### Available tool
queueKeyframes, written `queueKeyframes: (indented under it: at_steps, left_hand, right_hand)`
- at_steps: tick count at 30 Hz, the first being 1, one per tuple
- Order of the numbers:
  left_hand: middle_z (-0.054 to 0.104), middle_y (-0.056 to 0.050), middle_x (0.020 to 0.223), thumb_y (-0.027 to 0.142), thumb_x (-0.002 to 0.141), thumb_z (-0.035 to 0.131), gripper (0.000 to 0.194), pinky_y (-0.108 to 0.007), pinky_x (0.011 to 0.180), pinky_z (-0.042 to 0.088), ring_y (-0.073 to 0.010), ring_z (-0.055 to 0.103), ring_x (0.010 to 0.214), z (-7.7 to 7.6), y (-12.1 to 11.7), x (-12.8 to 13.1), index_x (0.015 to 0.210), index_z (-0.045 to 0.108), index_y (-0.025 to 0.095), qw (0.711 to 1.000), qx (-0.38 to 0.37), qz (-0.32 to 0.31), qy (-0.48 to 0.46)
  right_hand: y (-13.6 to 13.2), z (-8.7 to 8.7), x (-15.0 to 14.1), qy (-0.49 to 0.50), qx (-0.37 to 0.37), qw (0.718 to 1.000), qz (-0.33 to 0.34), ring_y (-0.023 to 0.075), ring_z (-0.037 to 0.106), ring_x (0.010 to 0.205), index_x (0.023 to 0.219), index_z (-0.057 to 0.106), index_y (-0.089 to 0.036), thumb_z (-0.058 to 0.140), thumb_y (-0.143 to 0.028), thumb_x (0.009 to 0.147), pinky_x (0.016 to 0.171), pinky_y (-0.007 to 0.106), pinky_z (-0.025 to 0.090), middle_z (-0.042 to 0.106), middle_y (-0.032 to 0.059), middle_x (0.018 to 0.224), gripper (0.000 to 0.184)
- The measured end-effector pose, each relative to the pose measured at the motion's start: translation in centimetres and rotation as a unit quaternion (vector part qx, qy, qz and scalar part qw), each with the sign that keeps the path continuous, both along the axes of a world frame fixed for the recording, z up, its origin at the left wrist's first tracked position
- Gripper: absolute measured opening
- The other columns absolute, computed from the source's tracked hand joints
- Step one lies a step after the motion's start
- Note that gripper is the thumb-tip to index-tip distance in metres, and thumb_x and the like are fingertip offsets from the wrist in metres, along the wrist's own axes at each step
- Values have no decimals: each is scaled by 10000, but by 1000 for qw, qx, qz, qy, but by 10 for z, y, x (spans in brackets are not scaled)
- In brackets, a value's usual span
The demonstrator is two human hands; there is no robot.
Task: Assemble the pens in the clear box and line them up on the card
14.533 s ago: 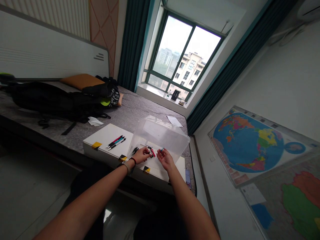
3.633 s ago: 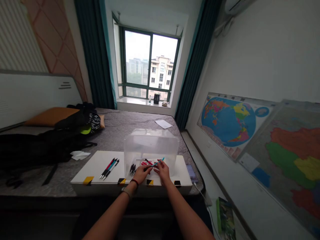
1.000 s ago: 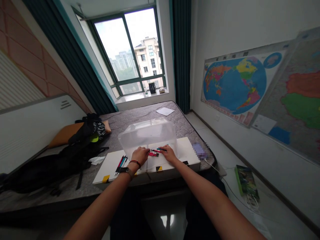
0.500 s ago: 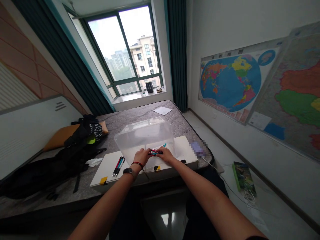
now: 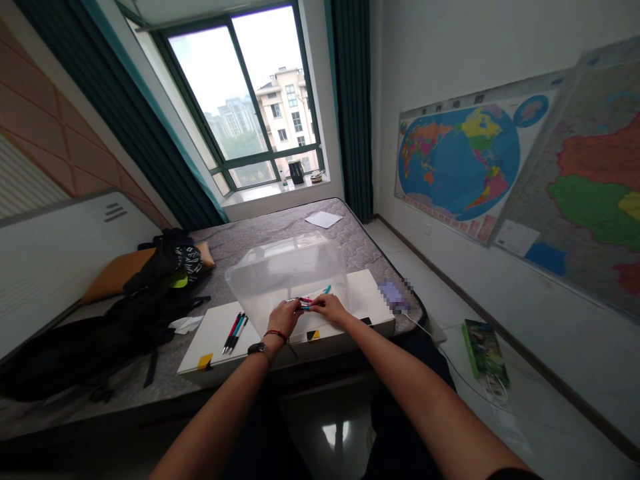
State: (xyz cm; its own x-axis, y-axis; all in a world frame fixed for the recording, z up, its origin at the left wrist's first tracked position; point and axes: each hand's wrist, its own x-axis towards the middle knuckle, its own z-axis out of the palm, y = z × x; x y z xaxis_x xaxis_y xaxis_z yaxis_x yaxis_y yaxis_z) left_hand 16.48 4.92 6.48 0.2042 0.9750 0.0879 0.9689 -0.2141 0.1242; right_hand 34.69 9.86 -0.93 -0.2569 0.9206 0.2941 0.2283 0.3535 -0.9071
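My left hand (image 5: pixel 284 317) and my right hand (image 5: pixel 331 310) are close together, fingers closed on a teal pen (image 5: pixel 305 308) that spans the gap between them. Just beyond the fingers lie other pens, among them a red one (image 5: pixel 305 299) and a teal one (image 5: pixel 327 289), partly hidden by my hands. Around them is a clear plastic bin (image 5: pixel 280 267), tipped so its opening faces me. It rests on a flat white box (image 5: pixel 365 293). Left of my left hand, several pens (image 5: pixel 235 332) in red, teal and black lie side by side on that box.
The white box sits on a grey mattress (image 5: pixel 225 235). A black bag (image 5: pixel 135 293) and a crumpled tissue (image 5: pixel 186 325) lie to the left. White paper (image 5: pixel 324 219) is at the back. A phone-like blurred item (image 5: pixel 395 295) with a cable is at the right.
Both hands remain near the bin's opening, with slight finger movement around the pen. The red and black pen bodies seen between the fingers earlier show less now. The view has shifted slightly.
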Motion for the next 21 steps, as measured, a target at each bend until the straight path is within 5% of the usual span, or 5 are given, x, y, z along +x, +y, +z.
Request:
queueKeyframes:
  at_steps: [14, 21]
  left_hand:
    - [686, -61, 1089, 329, 897, 530, 267, -350, 978, 419, -231, 551, 1072, -60, -12, -7, 1115, 671, 265, 981, 60, -36, -182]
    - [687, -78, 1066, 378, 912, 494, 303, -352, 976, 431, -234, 559, 1054, -71, -16, -3, 1111, 673, 236, 970, 98, -15, -221]
  right_hand:
    - [-2, 3, 1, -44, -11, 999, -1, 142, 532, 551, 724, 678, -213, 577, -509, 849, 606, 242, 332, 590, -19, 517, 338]
    - [-1, 1, -1, -52, 10, 998, -27, 146, 544, 617, 740, 622, -212, 532, -450, 883, 623, 243, 346, 621, -9, 630, 292]
